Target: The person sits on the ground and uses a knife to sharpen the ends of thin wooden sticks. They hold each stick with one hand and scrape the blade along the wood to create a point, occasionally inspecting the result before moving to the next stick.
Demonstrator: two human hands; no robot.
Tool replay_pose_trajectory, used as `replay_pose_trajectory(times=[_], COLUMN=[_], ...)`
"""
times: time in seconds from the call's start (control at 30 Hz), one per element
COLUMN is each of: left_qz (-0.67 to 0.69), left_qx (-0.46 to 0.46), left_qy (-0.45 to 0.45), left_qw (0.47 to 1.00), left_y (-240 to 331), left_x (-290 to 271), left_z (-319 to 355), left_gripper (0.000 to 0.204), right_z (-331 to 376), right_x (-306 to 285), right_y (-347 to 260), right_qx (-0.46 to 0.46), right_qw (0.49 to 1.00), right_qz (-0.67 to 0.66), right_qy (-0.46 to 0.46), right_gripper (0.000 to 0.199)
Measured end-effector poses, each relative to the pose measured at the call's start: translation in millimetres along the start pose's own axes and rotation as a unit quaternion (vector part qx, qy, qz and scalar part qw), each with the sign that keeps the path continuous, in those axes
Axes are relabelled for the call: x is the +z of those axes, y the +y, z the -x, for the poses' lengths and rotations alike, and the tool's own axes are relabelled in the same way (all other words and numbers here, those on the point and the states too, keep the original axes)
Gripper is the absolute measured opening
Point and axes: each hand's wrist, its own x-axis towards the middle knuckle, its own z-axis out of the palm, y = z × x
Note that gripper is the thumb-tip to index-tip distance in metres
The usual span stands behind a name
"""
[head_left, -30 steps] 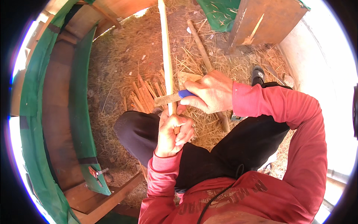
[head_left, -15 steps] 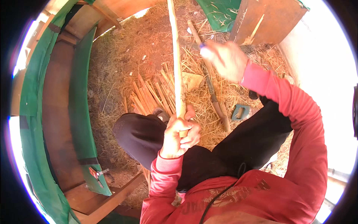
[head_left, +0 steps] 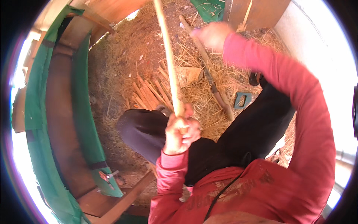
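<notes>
My left hand (head_left: 181,134) is wrapped round the lower end of a long, pale peeled stick (head_left: 168,56), which stands up and away from me past the top of the picture. Off to the right of the stick, my right hand (head_left: 214,36) is raised and smeared by motion. Its fingers are closed on what looks like a knife with a blue handle; the blade is too blurred to make out. Split wood strips (head_left: 147,93) lie in a heap beyond my left knee. A flat wood block (head_left: 188,75) rests beside them.
A long bark-covered stick (head_left: 212,84) lies over the straw to the right. Near my right leg sits a small green frame-shaped object (head_left: 243,100). Green-covered wooden boards (head_left: 84,112) stand along the left, one with a red-handled tool (head_left: 107,177). A wooden panel (head_left: 257,15) is at the far right.
My right hand has moved up and slightly left, farther from me. The stick's far end has shifted left, with my left hand still round it. The whole view has moved a little.
</notes>
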Motion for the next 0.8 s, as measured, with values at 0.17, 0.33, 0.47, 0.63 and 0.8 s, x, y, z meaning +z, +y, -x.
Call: replay_pose_trajectory(times=[0.17, 0.33, 0.47, 0.63, 0.8], left_qz=[0.02, -0.122, -0.248, -0.303, -0.313], left_qx=[0.027, 0.115, 0.167, 0.2, 0.166], left_qy=[-0.043, 0.133, 0.203, 0.282, 0.193], left_qw=[0.999, 0.977, 0.932, 0.888, 0.915], left_y=[5, 2, 0, -3, -27], left_x=[8, 5, 28, 18, 22], left_z=[7, -1, -7, -6, 3], left_gripper=[0.017, 0.015, 0.014, 0.014, 0.021], right_z=[30, 80, 102, 83, -23], right_x=[-41, -44, -20, 2, -11], right_y=[-18, -106, -112, -100, -5], right_qx=[-0.072, -0.269, -0.3, -0.338, 0.048], right_qw=[0.99, 0.95, 0.945, 0.941, 0.999], right_qz=[-0.051, -0.146, -0.129, -0.03, 0.024], right_qy=[0.113, -0.061, -0.025, 0.0, -0.005], right_gripper=[0.047, 0.034, 0.039, 0.041, 0.034])
